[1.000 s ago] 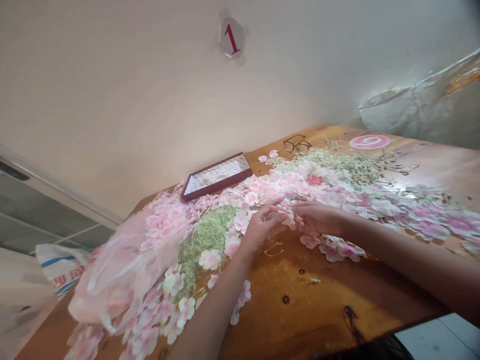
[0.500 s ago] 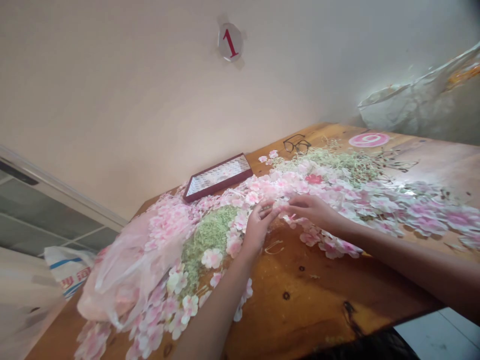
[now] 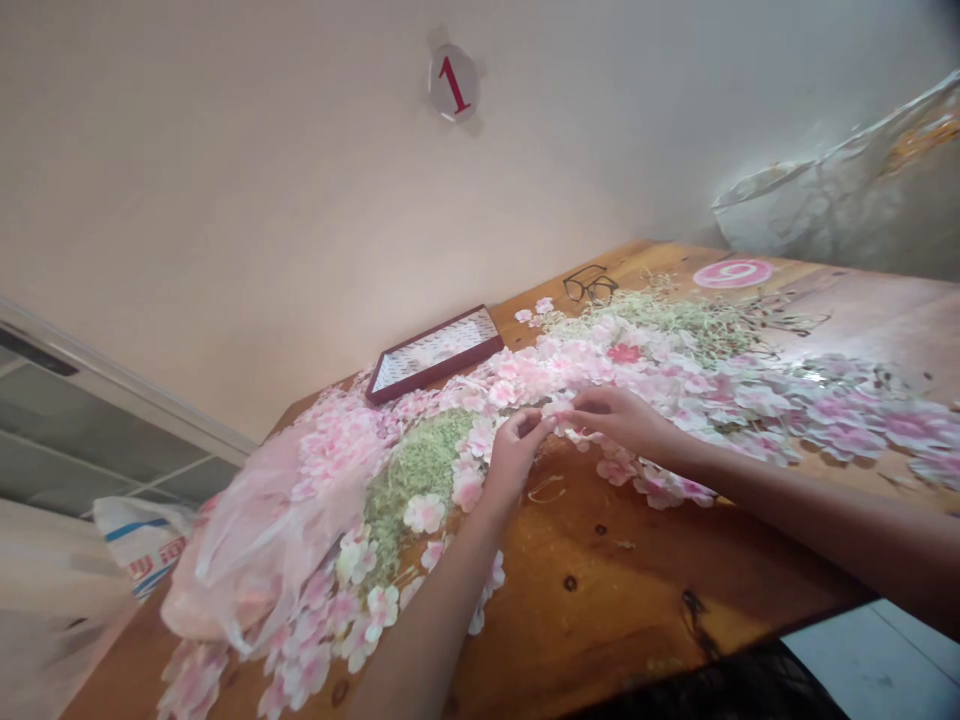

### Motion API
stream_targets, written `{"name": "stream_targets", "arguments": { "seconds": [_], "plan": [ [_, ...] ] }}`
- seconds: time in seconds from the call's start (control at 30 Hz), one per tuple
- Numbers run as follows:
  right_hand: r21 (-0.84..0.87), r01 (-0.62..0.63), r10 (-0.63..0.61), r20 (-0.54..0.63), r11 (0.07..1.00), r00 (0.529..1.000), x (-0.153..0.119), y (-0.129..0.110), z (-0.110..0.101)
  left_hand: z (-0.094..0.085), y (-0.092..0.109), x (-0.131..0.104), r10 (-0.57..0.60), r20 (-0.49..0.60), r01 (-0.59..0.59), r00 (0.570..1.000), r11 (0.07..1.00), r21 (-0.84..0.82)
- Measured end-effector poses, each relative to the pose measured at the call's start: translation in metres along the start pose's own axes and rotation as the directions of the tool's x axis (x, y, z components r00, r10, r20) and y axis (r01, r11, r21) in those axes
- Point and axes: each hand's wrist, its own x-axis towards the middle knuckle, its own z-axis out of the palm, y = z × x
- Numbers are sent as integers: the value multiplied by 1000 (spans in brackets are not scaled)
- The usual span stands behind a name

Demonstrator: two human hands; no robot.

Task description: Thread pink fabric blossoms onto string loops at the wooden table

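Relative to the dark red tray (image 3: 439, 376): one second earlier, the left hand (image 3: 517, 450) and right hand (image 3: 624, 424), on its near right side, stood slightly apart, fingers loosely extended. Their fingertips now converge, pinching a small pale piece (image 3: 556, 409); the right fingers are more bent.

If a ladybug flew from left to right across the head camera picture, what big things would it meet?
Blue-striped white bag → see-through pale-pink plastic bag → dark-red rectangular tray → person's left hand → person's right hand → white-numbered pink oval sign.
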Motion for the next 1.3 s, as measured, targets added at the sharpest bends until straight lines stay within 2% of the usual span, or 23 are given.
{"name": "stream_targets", "arguments": {
  "seconds": [0.27,0.4,0.53,0.6,0.73,0.93,1.03,1.13,1.23,1.3],
  "plan": [
    [26,-64,64,-29,998,998,1,0,-2,-7,-5,6,-11,-36,13,999,999,52],
    [-74,-16,7,-112,997,994,5,8,-10,-20,3,13,34,-152,-26,988,998,54],
    [-238,63,-109,-187,969,976,8,17,-12,-33,18,17,105,-214,-94,971,994,63],
    [-332,109,-161,-133,937,978,9,18,-6,-37,22,18,139,-229,-129,963,990,60],
    [-479,227,-205,98,848,974,14,6,18,-44,16,21,189,-239,-176,952,981,78],
    [-516,414,-263,343,750,902,31,-13,53,-48,-3,29,133,-259,-105,957,987,120],
    [-562,358,-186,341,746,922,39,-9,58,-47,-8,31,109,-259,-79,960,989,123],
    [-538,282,-172,245,794,954,42,-3,54,-47,-8,32,127,-269,-94,955,987,131],
    [-360,140,-127,60,923,990,39,-3,46,-49,-7,32,146,-272,-112,951,984,139],
    [-95,-3,2,-17,996,1000,36,-4,40,-50,-8,32,141,-266,-105,954,984,145]
  ]
}}
